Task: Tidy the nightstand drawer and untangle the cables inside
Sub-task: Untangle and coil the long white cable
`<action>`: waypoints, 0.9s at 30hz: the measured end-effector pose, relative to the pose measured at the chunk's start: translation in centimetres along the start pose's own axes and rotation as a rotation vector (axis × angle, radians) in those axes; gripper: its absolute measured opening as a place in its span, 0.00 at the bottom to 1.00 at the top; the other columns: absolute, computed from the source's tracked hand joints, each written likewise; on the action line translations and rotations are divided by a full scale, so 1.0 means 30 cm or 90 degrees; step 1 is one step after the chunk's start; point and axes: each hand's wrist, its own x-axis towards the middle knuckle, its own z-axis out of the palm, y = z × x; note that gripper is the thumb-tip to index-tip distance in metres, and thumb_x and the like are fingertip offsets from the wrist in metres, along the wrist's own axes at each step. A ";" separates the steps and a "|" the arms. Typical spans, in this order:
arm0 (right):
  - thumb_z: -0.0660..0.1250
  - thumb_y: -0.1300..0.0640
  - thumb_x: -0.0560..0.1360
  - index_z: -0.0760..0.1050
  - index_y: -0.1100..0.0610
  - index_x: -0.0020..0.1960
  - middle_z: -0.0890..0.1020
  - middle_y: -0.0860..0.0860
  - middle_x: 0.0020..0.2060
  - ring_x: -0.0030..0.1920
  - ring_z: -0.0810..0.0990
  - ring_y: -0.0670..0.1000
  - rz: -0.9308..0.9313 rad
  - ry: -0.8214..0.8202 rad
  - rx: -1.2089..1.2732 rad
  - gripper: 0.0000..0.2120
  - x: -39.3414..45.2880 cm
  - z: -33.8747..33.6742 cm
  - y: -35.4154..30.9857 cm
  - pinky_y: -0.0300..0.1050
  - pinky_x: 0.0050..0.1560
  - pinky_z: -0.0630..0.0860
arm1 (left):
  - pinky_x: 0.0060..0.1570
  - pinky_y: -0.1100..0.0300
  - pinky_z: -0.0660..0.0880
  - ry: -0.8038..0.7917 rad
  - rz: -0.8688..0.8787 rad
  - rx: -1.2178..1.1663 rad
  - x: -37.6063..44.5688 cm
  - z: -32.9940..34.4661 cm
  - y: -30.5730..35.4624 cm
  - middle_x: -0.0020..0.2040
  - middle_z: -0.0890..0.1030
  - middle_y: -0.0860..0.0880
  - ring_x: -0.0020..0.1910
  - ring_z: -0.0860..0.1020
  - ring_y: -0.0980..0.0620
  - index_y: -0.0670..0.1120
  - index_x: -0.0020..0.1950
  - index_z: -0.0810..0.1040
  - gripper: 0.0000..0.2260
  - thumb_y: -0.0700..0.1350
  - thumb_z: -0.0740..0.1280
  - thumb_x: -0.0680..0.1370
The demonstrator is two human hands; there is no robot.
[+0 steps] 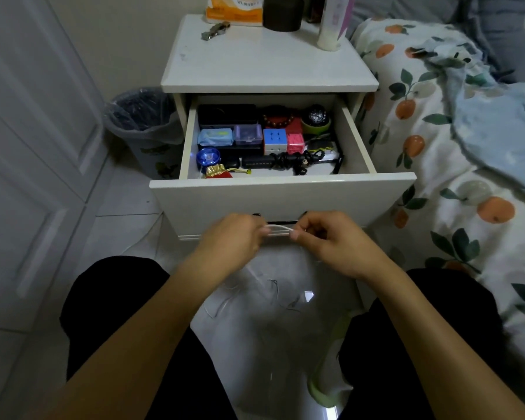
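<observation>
You hold a short run of white cable [278,229] taut between both hands, below and in front of the open drawer [282,194]; its long axis runs left to right, level with the drawer front. Your left hand [234,237] pinches one end in a clenched grip, your right hand [331,237] pinches the other, so neither is nearer (the cable's remainder appears to trail down toward the floor, but it is too faint to trace). Judgement: winding or straightening comes next. Drawer contents: a black cable bundle [288,160] lying lengthwise along the front, a puzzle cube [275,140] mid-drawer, a bead bracelet [278,118] behind it, a blue yo-yo [208,157] front left.
</observation>
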 end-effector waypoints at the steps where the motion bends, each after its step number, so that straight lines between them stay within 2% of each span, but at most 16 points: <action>1: 0.67 0.50 0.78 0.80 0.52 0.44 0.80 0.54 0.33 0.32 0.75 0.50 0.004 -0.002 0.009 0.07 -0.004 -0.007 0.009 0.45 0.35 0.73 | 0.44 0.54 0.75 -0.020 -0.067 0.022 0.010 -0.009 -0.032 0.43 0.79 0.48 0.41 0.77 0.50 0.50 0.51 0.80 0.09 0.49 0.61 0.82; 3: 0.67 0.51 0.78 0.80 0.54 0.44 0.81 0.56 0.35 0.35 0.77 0.55 0.016 0.007 0.029 0.08 -0.013 -0.026 0.034 0.48 0.38 0.76 | 0.43 0.54 0.75 -0.030 -0.145 0.069 0.019 -0.027 -0.082 0.44 0.79 0.47 0.42 0.77 0.49 0.47 0.48 0.79 0.08 0.48 0.62 0.82; 4: 0.67 0.51 0.78 0.80 0.54 0.44 0.81 0.57 0.36 0.36 0.78 0.55 0.018 0.015 0.038 0.08 -0.014 -0.033 0.043 0.48 0.39 0.76 | 0.45 0.53 0.76 -0.020 -0.155 0.076 0.021 -0.030 -0.093 0.46 0.79 0.47 0.43 0.77 0.49 0.47 0.51 0.79 0.07 0.47 0.62 0.82; 5: 0.67 0.51 0.78 0.80 0.55 0.44 0.81 0.57 0.36 0.35 0.77 0.53 0.015 0.027 0.045 0.08 -0.012 -0.038 0.047 0.47 0.38 0.75 | 0.49 0.52 0.77 -0.008 -0.140 0.042 0.020 -0.027 -0.092 0.50 0.80 0.47 0.46 0.78 0.48 0.48 0.56 0.79 0.07 0.47 0.63 0.81; 7: 0.67 0.52 0.78 0.80 0.56 0.44 0.80 0.57 0.35 0.33 0.75 0.49 -0.001 0.048 0.055 0.08 0.006 -0.035 0.041 0.45 0.37 0.74 | 0.55 0.51 0.77 0.002 -0.027 -0.115 0.013 -0.023 -0.038 0.57 0.79 0.50 0.52 0.78 0.51 0.54 0.68 0.74 0.16 0.49 0.67 0.79; 8: 0.67 0.53 0.78 0.80 0.56 0.44 0.80 0.57 0.34 0.33 0.74 0.47 -0.009 0.048 0.060 0.08 0.018 -0.029 0.034 0.44 0.36 0.72 | 0.55 0.53 0.77 -0.004 0.035 -0.191 0.008 -0.018 0.003 0.58 0.79 0.52 0.52 0.79 0.54 0.56 0.69 0.72 0.18 0.51 0.68 0.79; 9: 0.67 0.53 0.79 0.80 0.56 0.44 0.80 0.56 0.34 0.32 0.74 0.46 -0.019 0.045 0.066 0.08 0.029 -0.022 0.023 0.42 0.35 0.71 | 0.52 0.54 0.78 0.008 0.097 -0.225 0.003 -0.010 0.040 0.56 0.81 0.53 0.49 0.79 0.55 0.56 0.66 0.74 0.16 0.51 0.68 0.79; 11: 0.67 0.55 0.79 0.80 0.56 0.44 0.80 0.55 0.33 0.32 0.73 0.45 -0.024 0.047 0.095 0.08 0.046 -0.009 0.006 0.39 0.35 0.69 | 0.45 0.51 0.78 0.073 0.147 -0.193 0.001 0.001 0.077 0.45 0.83 0.53 0.43 0.79 0.54 0.52 0.54 0.80 0.05 0.49 0.66 0.80; 13: 0.66 0.55 0.79 0.80 0.58 0.44 0.79 0.54 0.32 0.31 0.72 0.45 -0.010 0.059 0.114 0.08 0.055 -0.013 0.013 0.38 0.34 0.69 | 0.43 0.51 0.77 0.117 0.090 -0.226 0.012 -0.014 0.062 0.39 0.82 0.53 0.38 0.79 0.56 0.50 0.47 0.80 0.08 0.48 0.63 0.82; 15: 0.65 0.55 0.80 0.80 0.58 0.44 0.78 0.49 0.30 0.30 0.72 0.42 0.014 0.067 0.095 0.09 0.055 -0.032 0.040 0.35 0.33 0.68 | 0.39 0.57 0.73 0.143 0.017 -0.350 0.013 -0.047 0.032 0.36 0.82 0.53 0.34 0.77 0.63 0.53 0.45 0.80 0.09 0.48 0.62 0.82; 17: 0.63 0.55 0.81 0.80 0.56 0.45 0.77 0.46 0.28 0.28 0.72 0.39 0.038 0.079 0.082 0.10 0.057 -0.047 0.065 0.31 0.31 0.67 | 0.39 0.61 0.69 0.179 -0.023 -0.404 0.006 -0.092 -0.001 0.35 0.83 0.54 0.32 0.76 0.66 0.55 0.45 0.80 0.09 0.47 0.62 0.82; 20: 0.61 0.56 0.81 0.80 0.56 0.45 0.77 0.45 0.26 0.26 0.71 0.41 0.046 0.113 0.126 0.11 0.071 -0.032 0.075 0.33 0.29 0.67 | 0.40 0.59 0.73 0.127 -0.014 -0.452 0.003 -0.129 -0.025 0.36 0.85 0.54 0.34 0.79 0.59 0.53 0.49 0.81 0.07 0.45 0.64 0.81; 22: 0.61 0.57 0.81 0.79 0.56 0.45 0.75 0.46 0.25 0.27 0.71 0.42 0.034 0.122 0.136 0.10 0.087 -0.007 0.063 0.36 0.29 0.68 | 0.43 0.57 0.78 0.043 -0.013 -0.528 0.007 -0.131 -0.007 0.35 0.84 0.51 0.36 0.81 0.52 0.51 0.49 0.82 0.04 0.48 0.67 0.79; 23: 0.61 0.57 0.81 0.79 0.55 0.45 0.75 0.46 0.25 0.27 0.71 0.43 0.024 0.119 0.135 0.10 0.094 0.007 0.056 0.36 0.30 0.68 | 0.40 0.59 0.77 0.010 -0.017 -0.544 0.009 -0.124 0.006 0.33 0.82 0.52 0.34 0.80 0.53 0.50 0.48 0.82 0.07 0.52 0.69 0.78; 25: 0.62 0.56 0.81 0.79 0.56 0.45 0.76 0.47 0.26 0.28 0.72 0.43 0.003 0.108 0.127 0.10 0.103 0.030 0.046 0.38 0.31 0.69 | 0.32 0.63 0.73 -0.012 -0.041 -0.553 0.023 -0.103 0.023 0.27 0.76 0.55 0.28 0.74 0.58 0.50 0.43 0.82 0.11 0.56 0.68 0.78; 27: 0.62 0.55 0.81 0.80 0.57 0.45 0.78 0.50 0.29 0.30 0.74 0.45 0.007 0.090 0.110 0.11 0.106 0.039 0.052 0.41 0.34 0.71 | 0.25 0.63 0.65 0.004 -0.076 -0.624 0.043 -0.094 0.030 0.25 0.71 0.54 0.24 0.67 0.57 0.49 0.42 0.81 0.11 0.53 0.66 0.80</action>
